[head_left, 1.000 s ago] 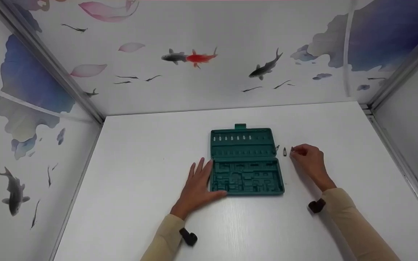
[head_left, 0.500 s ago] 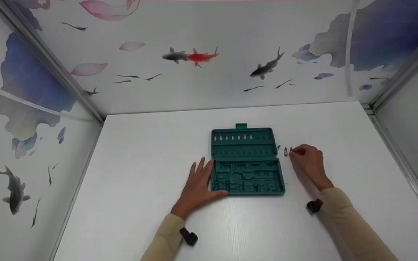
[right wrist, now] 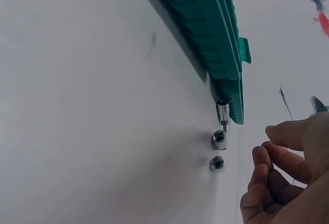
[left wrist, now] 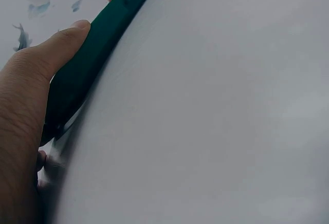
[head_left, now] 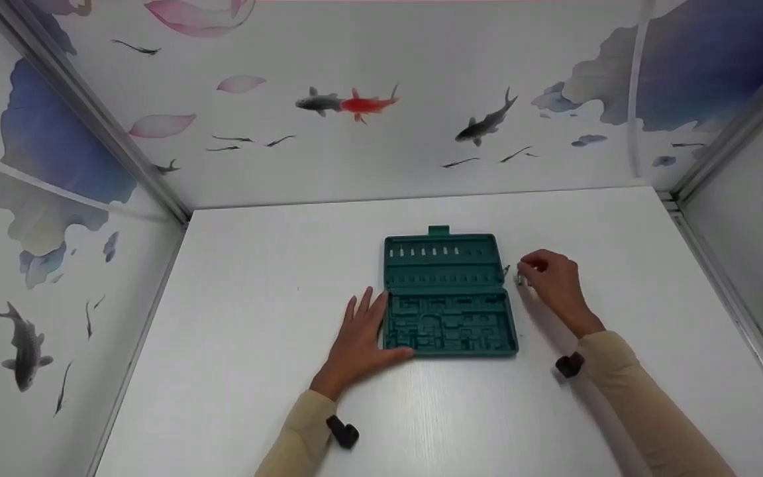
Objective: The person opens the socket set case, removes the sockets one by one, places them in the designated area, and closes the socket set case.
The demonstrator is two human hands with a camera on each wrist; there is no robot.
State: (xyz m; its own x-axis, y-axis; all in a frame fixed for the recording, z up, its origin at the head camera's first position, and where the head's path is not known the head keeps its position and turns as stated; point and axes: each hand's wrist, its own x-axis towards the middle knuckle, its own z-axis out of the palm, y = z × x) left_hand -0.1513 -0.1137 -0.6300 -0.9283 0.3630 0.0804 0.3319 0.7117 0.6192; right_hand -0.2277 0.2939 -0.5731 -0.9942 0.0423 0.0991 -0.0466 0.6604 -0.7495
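Left hand (head_left: pixel 357 344): While its fingers lay straight at the left edge of the case (head_left: pixel 448 289), its thumb touched the near edge; it clenched nothing, and a push might have slid the case.
Case: Green and unfolded on the table (head_left: pixel 275 305), clasp at the far side; a slide right would probably have shoved the bit.
Bit (right wrist: pixel 222 112): Just beside the case's right edge, so likely the first thing nudged.
Inner socket (right wrist: pixel 222 144): Right of the bit, hole facing near; a bump could have rolled it into the bit.
Outer socket (right wrist: pixel 217 164): Farther right, near its neighbour; a careless fingertip could have knocked both.
Right hand (head_left: pixel 556 283): Just beside the sockets, released, fingers loosely bent, thumb apart, nothing seen between; a low sweep left risked scattering them.
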